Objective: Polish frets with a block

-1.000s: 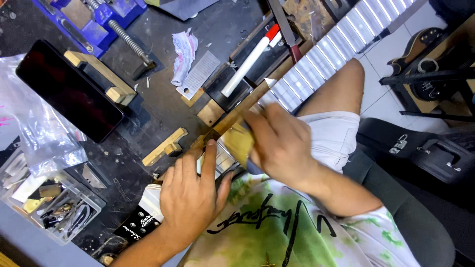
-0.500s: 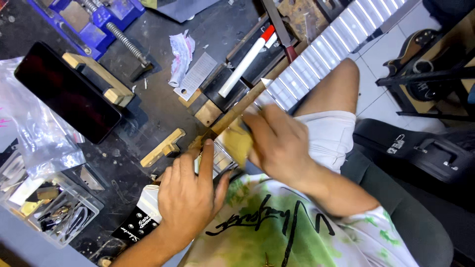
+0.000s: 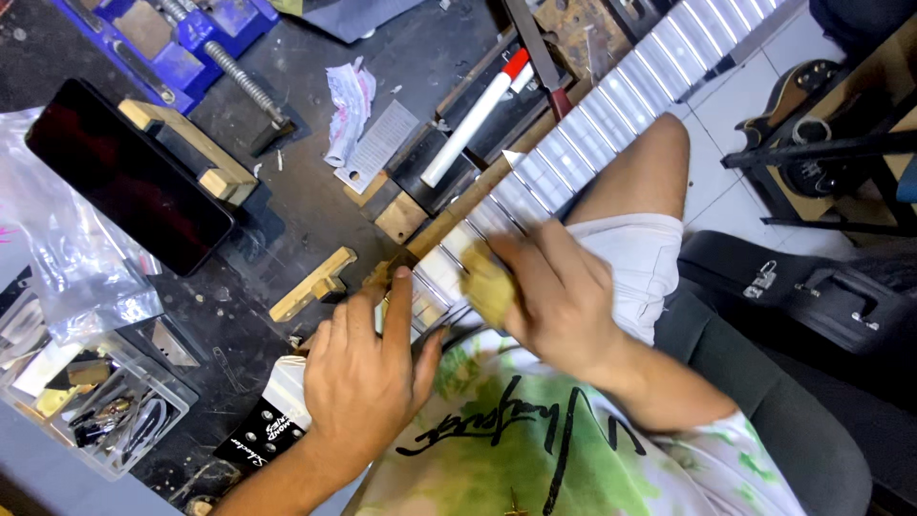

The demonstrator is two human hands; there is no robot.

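A guitar neck [image 3: 611,115] with taped-over frets lies diagonally across my lap and the dark workbench [image 3: 287,191]. My left hand [image 3: 368,368] rests flat on its lower end, index finger stretched up along the neck's edge. My right hand [image 3: 559,296] presses a small yellowish pad [image 3: 487,282] against the fretboard just beside the left hand; the hand is blurred by motion. The headstock [image 3: 263,430] shows below my left wrist, black with white lettering.
A white marker with a red cap [image 3: 478,115] lies beside the neck. A black phone [image 3: 129,177], wooden blocks [image 3: 196,153], a blue vise [image 3: 172,38], crumpled paper [image 3: 349,105] and a clear parts box [image 3: 91,401] sit on the bench. A black guitar case [image 3: 812,296] lies on the floor.
My right hand with the pad has slid slightly along the fretboard, back and forth. My left hand keeps its place on the neck.
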